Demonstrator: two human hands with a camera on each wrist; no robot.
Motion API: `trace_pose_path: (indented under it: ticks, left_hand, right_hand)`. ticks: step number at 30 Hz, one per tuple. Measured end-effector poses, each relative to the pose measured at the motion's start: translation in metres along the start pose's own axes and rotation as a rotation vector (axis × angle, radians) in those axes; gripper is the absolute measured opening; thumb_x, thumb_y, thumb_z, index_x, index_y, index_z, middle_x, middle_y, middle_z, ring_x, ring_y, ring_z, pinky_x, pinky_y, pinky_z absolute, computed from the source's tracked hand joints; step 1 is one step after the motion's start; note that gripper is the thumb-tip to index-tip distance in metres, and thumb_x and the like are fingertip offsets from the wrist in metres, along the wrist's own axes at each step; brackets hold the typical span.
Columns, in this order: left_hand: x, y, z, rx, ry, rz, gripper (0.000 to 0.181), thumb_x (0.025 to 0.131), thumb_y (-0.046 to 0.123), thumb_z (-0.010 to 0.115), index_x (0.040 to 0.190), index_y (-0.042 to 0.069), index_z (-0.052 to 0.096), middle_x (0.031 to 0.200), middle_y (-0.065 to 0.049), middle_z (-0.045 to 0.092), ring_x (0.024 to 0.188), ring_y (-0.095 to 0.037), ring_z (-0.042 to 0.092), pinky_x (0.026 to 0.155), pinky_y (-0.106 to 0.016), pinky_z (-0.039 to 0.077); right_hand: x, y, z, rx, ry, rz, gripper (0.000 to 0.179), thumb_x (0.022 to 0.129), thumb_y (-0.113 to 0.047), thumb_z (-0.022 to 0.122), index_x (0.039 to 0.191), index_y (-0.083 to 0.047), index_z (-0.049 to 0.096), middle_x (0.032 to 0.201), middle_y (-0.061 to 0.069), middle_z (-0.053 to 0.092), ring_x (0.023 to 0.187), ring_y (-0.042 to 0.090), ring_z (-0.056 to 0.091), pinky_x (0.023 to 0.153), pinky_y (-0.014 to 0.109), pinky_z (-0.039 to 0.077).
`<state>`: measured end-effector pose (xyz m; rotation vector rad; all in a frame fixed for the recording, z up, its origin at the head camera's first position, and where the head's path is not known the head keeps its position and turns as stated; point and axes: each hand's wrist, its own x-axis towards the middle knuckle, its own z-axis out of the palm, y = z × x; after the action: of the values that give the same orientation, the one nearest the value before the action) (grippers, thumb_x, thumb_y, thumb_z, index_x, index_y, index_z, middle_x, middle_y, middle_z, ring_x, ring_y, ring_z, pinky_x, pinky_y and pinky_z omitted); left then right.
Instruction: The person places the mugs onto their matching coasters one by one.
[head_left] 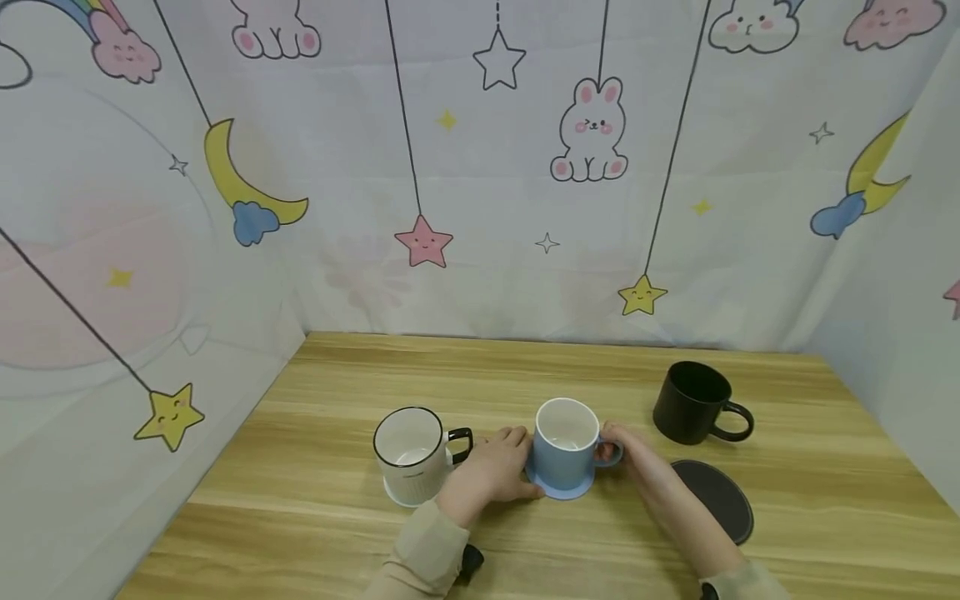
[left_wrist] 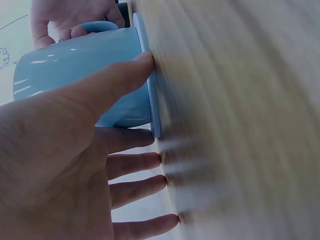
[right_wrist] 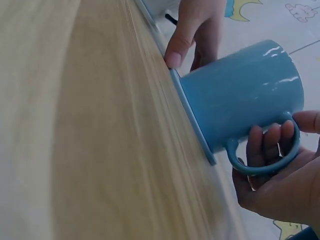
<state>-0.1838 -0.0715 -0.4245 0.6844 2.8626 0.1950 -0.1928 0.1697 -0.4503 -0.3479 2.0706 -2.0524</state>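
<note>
Three mugs: all upright on the tabletop [head_left: 315, 542], spaced across it between its left and right edges.
Blue mug [head_left: 564, 454]: near the middle, well in from both side edges, standing on the light blue coaster [head_left: 566, 495]; its base looks seated within the rim, though whether its full weight rests there I cannot tell.
Right hand [right_wrist: 280, 175]: fingers curled through the blue mug's handle [right_wrist: 260, 171], gripping it, with the thumb by the top of the loop.
Left hand [left_wrist: 65, 155]: fingers straight and spread, thumb and index finger touching the rim of the light blue coaster, the other fingertips on the tabletop.
White mug [head_left: 408, 450]: toward the left edge, on a white coaster [head_left: 402, 500], its black handle [head_left: 461, 446] just beside the left hand.
Black mug [head_left: 684, 404]: toward the far right corner, off any coaster.
Dark coaster [head_left: 716, 500]: bare, nearer the right edge, partly hidden by the right forearm [head_left: 675, 500].
Tipping risk: a one-sided pull on the handle could tilt the blue mug, since no hand braces its far wall.
Sliding risk: uneven pressure from the left thumb might skid the coaster and leave the base off-centre.
Knock risk: a backward shift of the left hand could catch the black handle; a sweep of the right forearm could drag the dark coaster.
</note>
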Motion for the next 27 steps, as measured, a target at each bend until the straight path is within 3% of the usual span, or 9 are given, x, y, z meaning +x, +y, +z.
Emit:
trace_pose_path:
  ticks: [4,6,11,15,20,27]
  left_hand:
    - [0.0,0.0,0.002,-0.01,0.0,-0.007,0.082,0.091,0.049,0.084,0.154,0.005,0.054,0.155,-0.009,0.054,0.146,-0.028,0.049,0.114,-0.058,0.048]
    - [0.0,-0.001,0.004,-0.013,0.001,-0.01,0.082,0.091,0.049,0.084,0.154,0.005,0.054,0.155,-0.01,0.054,0.147,-0.029,0.048,0.114,-0.059,0.047]
    - [-0.002,-0.001,0.001,-0.01,0.015,-0.004,0.079,0.091,0.048,0.084,0.151,0.005,0.057,0.149,-0.01,0.058,0.142,-0.029,0.052,0.112,-0.057,0.049]
    - [-0.004,0.0,-0.003,0.0,0.025,0.003,0.077,0.091,0.049,0.084,0.148,0.005,0.059,0.141,-0.01,0.061,0.137,-0.028,0.056,0.109,-0.054,0.051]
    - [-0.005,0.001,-0.007,0.016,0.021,0.003,0.074,0.091,0.05,0.083,0.146,0.004,0.062,0.139,-0.009,0.063,0.132,-0.026,0.059,0.106,-0.05,0.053]
    - [-0.005,0.003,-0.008,0.024,0.016,-0.001,0.071,0.093,0.05,0.081,0.145,0.004,0.063,0.14,-0.009,0.064,0.131,-0.026,0.06,0.105,-0.048,0.053]
  right_hand:
    - [-0.001,-0.006,-0.003,-0.141,0.02,0.047,0.031,0.106,-0.011,0.048,0.076,-0.009,0.056,0.084,-0.002,0.06,0.087,0.015,0.054,0.088,0.033,0.043]
    - [-0.001,-0.008,-0.004,-0.197,0.027,0.057,0.03,0.105,-0.01,0.05,0.078,0.0,0.056,0.086,-0.001,0.062,0.09,0.015,0.056,0.09,0.035,0.044]
    - [-0.003,-0.014,-0.01,-0.307,-0.05,0.026,0.027,0.106,-0.009,0.05,0.088,0.01,0.056,0.092,0.004,0.062,0.093,0.018,0.056,0.091,0.036,0.045]
    - [-0.003,-0.018,-0.014,-0.376,-0.094,-0.022,0.025,0.108,-0.009,0.051,0.094,0.009,0.061,0.096,0.007,0.065,0.095,0.02,0.058,0.088,0.033,0.049]
    - [-0.007,-0.025,-0.018,-0.47,-0.023,0.003,0.02,0.108,-0.015,0.059,0.101,0.002,0.067,0.099,0.008,0.07,0.1,0.021,0.061,0.092,0.038,0.049]
    - [-0.011,-0.027,-0.021,-0.528,-0.005,-0.036,0.016,0.108,-0.013,0.06,0.105,0.001,0.068,0.102,0.008,0.07,0.097,0.018,0.059,0.085,0.036,0.05]
